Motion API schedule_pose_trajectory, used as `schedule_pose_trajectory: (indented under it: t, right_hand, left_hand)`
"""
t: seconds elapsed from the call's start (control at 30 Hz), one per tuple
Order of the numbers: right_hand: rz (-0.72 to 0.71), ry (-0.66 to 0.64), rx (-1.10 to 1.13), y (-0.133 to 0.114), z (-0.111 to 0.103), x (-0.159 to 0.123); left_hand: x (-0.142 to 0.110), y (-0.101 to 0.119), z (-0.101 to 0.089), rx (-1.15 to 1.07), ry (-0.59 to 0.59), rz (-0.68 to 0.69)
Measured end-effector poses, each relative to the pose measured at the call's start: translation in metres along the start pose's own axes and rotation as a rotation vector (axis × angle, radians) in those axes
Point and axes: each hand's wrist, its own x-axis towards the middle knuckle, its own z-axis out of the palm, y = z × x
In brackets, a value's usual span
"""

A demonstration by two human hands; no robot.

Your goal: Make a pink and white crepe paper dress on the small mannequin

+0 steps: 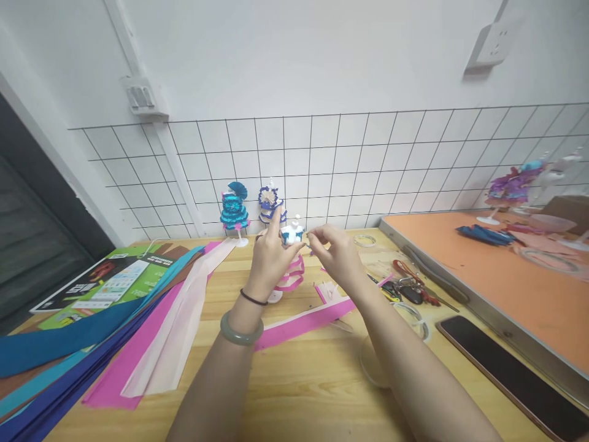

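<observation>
Wood-grain counter [317,387], pink-ruffled dress form [295,271] at twelve o'clock; your left hand [270,255] forefinger-up, right hand [339,253] pinched, both holds unclear

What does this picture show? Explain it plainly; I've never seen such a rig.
There's no machine: these are a person's bare left hand and right hand, seen from a camera worn on the head. The left hand is at a small figure in a ruffled pink skirt; the right hand's fingers are bent close beside it. Whether they hold anything is too small to tell. On the table lie coloured strips at left and a phone at right.
</observation>
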Motion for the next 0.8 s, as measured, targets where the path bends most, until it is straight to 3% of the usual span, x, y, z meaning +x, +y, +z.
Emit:
schedule_pose_trajectory:
  t: [0.2, 0.4, 0.8]
  right_hand:
    - [0.117, 0.009, 0.141, 0.010, -0.001, 0.001]
    - [0.197, 0.014, 0.206, 0.006, -0.002, 0.000]
    - [-0.057, 0.016, -0.201, 0.011, 0.001, -0.003]
  left_hand:
    - [0.000, 0.005, -0.006, -0.132, -0.023, -0.038]
    - [-0.001, 0.009, -0.003, -0.065, -0.039, 0.002]
    - [-0.002, 0.008, 0.005, 0.002, -0.004, 0.020]
